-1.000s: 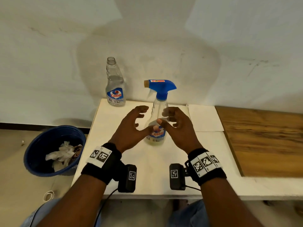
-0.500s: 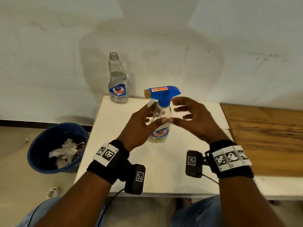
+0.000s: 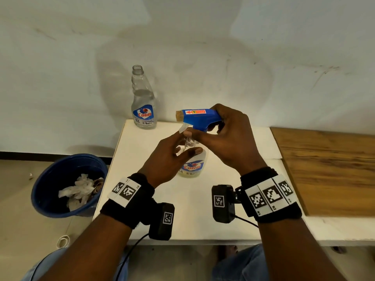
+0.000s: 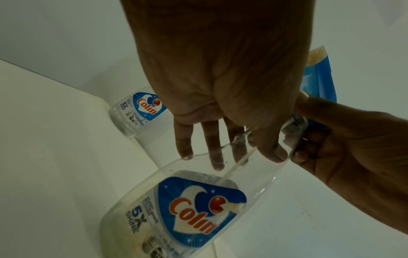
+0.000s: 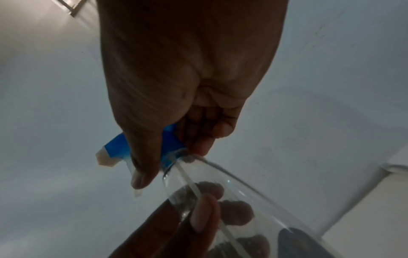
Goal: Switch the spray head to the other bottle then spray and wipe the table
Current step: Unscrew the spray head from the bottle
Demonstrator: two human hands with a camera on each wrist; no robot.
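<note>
The right hand (image 3: 229, 138) wraps the blue spray head (image 3: 199, 117), fingers curled behind its neck and thumb across the collar, a hold that suits twisting it off. The left hand (image 3: 168, 159) curls around the near bottle (image 3: 192, 165) at its shoulder, thumb in front and fingers behind the clear wall, likely to keep it from turning with the head. The left wrist view shows the dip tube running down inside this bottle, so the head looks not yet free. The bottle stands on the white surface (image 3: 182, 209) near its middle, base down, with little liquid visible.

The other bottle (image 3: 143, 100), open at the neck and partly filled with clear liquid, stands at the far left corner of the surface, well apart from the hands; it is where the head must go next. Nothing lies between the two bottles, so the path seems open. A white sheet (image 3: 261, 138) lies flat at the far right edge, partly behind the right hand, perhaps meant for wiping. A wooden board (image 3: 328, 169) adjoins the right edge. On the floor to the left sits a blue bin (image 3: 50, 189) holding crumpled tissue (image 3: 79, 191).
</note>
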